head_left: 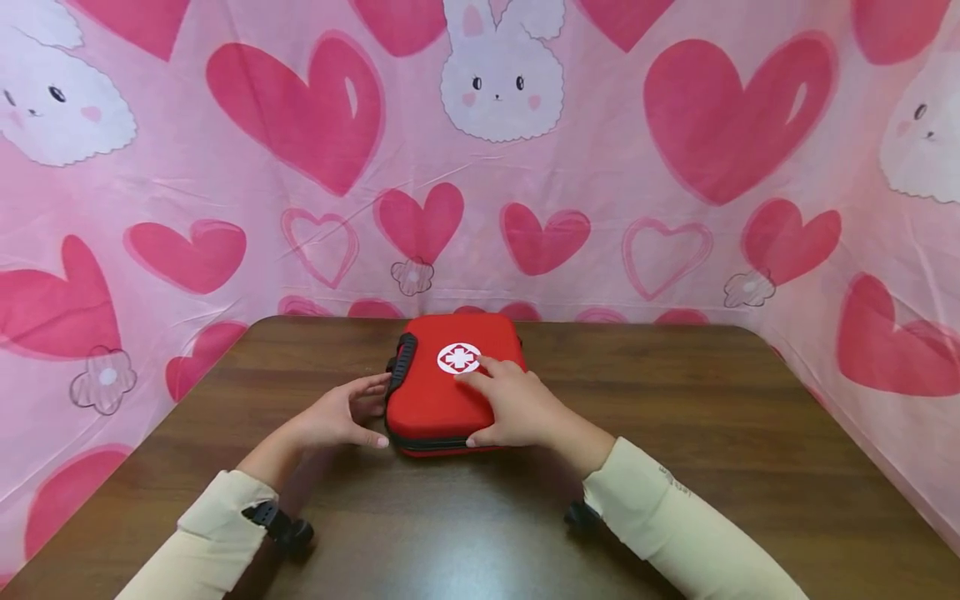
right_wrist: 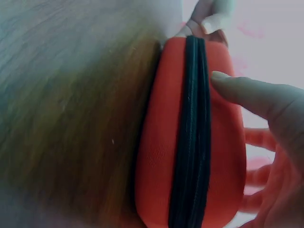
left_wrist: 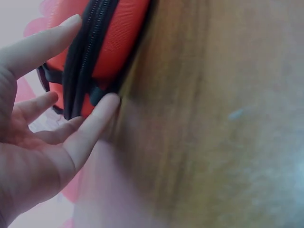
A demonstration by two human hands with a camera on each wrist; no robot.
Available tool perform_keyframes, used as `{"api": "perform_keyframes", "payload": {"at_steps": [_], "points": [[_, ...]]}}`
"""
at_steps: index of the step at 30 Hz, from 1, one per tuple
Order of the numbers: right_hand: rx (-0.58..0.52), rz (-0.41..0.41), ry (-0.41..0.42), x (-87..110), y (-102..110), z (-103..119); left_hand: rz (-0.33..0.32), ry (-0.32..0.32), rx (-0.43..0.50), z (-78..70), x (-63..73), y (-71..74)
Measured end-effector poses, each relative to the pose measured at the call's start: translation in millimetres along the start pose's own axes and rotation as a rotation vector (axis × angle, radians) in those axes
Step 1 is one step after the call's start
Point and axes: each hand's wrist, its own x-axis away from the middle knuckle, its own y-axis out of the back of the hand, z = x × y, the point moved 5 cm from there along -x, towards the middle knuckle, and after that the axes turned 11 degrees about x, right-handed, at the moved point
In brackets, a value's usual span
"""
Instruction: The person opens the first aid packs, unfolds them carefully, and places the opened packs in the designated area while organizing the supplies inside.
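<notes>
A red first aid case [head_left: 442, 407] with a white cross emblem [head_left: 458, 358] lies flat on the table. Its black carry handle [head_left: 403, 363] is on the left side, and a black zipper [right_wrist: 192, 137] runs round the edge. My left hand [head_left: 330, 417] is at the handle side with fingers apart, thumb near the front left corner; in the left wrist view the fingertips [left_wrist: 111, 99] are close to the case's side. My right hand [head_left: 517, 404] rests on the lid's right part, fingers spread, the thumb by the front zipper edge. The zipper pull cannot be made out.
The brown wooden table [head_left: 675, 400] extends on both sides of the case. A pink cloth [head_left: 600, 167] with hearts and rabbits hangs behind and beside it. Black straps with small devices [head_left: 281, 527] are on both wrists, under cream sleeves [head_left: 660, 508].
</notes>
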Motion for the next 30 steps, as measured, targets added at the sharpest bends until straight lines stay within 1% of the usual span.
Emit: {"api": "perform_keyframes", "payload": {"at_steps": [3, 5, 9, 12, 16, 24, 27, 30], "points": [[0.093, 0.021, -0.031, -1.6, -4.4, 5.7, 0.03, -0.001, 0.022, 5.1, -2.2, -4.5], [0.154, 0.029, -0.043, -2.7, -6.3, 8.6, 0.029, 0.001, 0.038, 7.9, -3.4, -6.3], [0.265, 0.049, -0.031, -5.5, -7.2, 14.4, -0.017, 0.006, 0.068, 12.4, -5.0, -7.2], [0.32, 0.064, -0.007, -7.6, -5.8, 18.3, -0.059, 0.008, 0.084, 13.3, -5.6, -7.6], [0.341, 0.079, 0.009, -8.7, -5.7, 19.2, -0.083, 0.006, 0.093, 14.3, -6.4, -8.3], [0.343, 0.035, 0.04, -5.6, -6.5, 15.5, -0.083, -0.011, 0.116, 16.0, -8.6, -6.2], [0.37, 0.035, 0.069, -4.6, -8.4, 16.1, -0.079, -0.006, 0.118, 16.6, -9.0, -5.7], [0.427, 0.01, 0.132, -2.8, -9.5, 19.9, -0.075, 0.002, 0.119, 16.9, -9.3, -5.7]]}}
